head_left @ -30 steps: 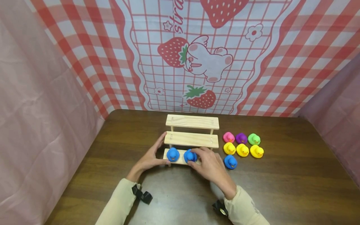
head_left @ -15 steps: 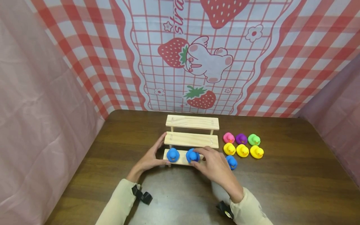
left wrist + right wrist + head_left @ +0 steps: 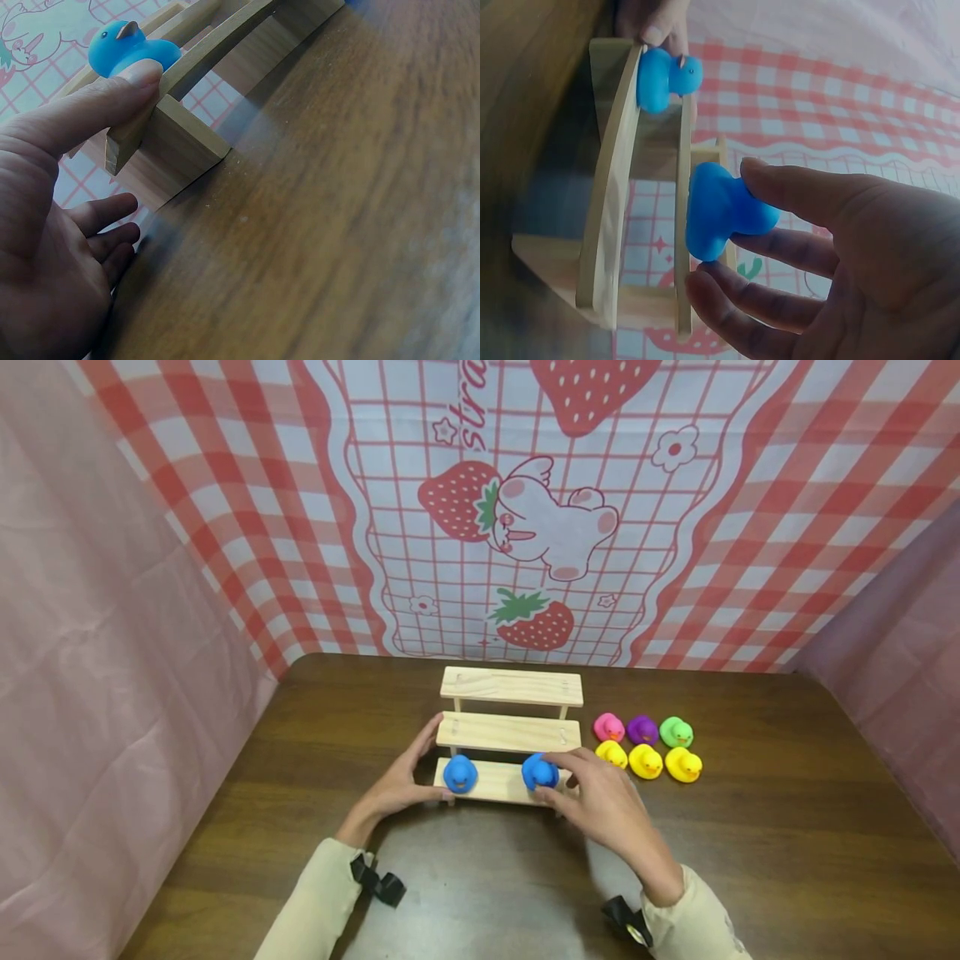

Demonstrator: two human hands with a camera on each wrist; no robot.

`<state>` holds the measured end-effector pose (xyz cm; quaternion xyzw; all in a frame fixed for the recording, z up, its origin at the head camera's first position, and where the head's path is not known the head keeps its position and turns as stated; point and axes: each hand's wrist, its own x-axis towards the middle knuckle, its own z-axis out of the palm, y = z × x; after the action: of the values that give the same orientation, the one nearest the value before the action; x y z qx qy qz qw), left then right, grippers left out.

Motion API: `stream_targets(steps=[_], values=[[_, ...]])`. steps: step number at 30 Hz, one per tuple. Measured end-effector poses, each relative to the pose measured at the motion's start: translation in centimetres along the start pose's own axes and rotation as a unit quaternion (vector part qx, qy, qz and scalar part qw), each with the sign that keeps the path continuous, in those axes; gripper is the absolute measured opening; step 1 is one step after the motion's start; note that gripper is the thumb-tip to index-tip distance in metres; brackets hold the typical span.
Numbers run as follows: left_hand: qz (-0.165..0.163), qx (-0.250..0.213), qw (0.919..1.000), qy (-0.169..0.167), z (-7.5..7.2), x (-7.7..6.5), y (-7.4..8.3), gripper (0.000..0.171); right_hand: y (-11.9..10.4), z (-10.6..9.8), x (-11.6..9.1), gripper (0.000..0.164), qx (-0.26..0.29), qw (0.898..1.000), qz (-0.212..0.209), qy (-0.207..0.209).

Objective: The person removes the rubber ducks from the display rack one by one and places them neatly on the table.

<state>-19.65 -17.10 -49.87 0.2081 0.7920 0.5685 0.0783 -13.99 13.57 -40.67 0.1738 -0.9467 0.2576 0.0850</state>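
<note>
A three-tier wooden stand [image 3: 510, 732] stands on the table. My left hand [image 3: 402, 781] holds its left end: the thumb rests on the front board beside a blue rubber duck [image 3: 460, 774], and the index finger reaches to the middle board. In the left wrist view the other left fingers [image 3: 112, 238] hang loosely off the stand. Between thumb and fingers, my right hand [image 3: 607, 797] pinches a second blue rubber duck [image 3: 724, 211] at the right part of the front board. In the right wrist view a gap seems to show between that duck and the board.
Right of the stand, two rows of rubber ducks sit on the table: pink [image 3: 609, 727], purple [image 3: 642, 729] and green [image 3: 677, 732] behind, yellow ones [image 3: 646, 762] in front. A checked strawberry cloth [image 3: 525, 527] hangs behind the table.
My right hand has moved right along the front board with its blue duck, away from the other one. It now hides the blue duck on the table. The left hand stays in place.
</note>
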Motion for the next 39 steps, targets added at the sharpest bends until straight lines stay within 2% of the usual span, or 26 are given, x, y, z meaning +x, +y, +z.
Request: stream_targets(steps=[10, 23, 39], values=[[0.001, 0.002, 1.0000, -0.001, 0.0, 0.0, 0.0, 0.118, 1.5, -1.7, -0.4, 0.045, -0.004, 1.000, 0.029, -0.011], [0.002, 0.005, 1.0000, 0.002, 0.0, 0.0, 0.0, 0.118, 3.7, -3.6, -1.2, 0.046, -0.019, 0.999, 0.038, -0.002], [0.005, 0.004, 1.0000, 0.000, 0.0, 0.0, -0.2, 0.117, 7.4, -5.7, -2.8, 0.053, -0.033, 0.995, 0.093, -0.018]])
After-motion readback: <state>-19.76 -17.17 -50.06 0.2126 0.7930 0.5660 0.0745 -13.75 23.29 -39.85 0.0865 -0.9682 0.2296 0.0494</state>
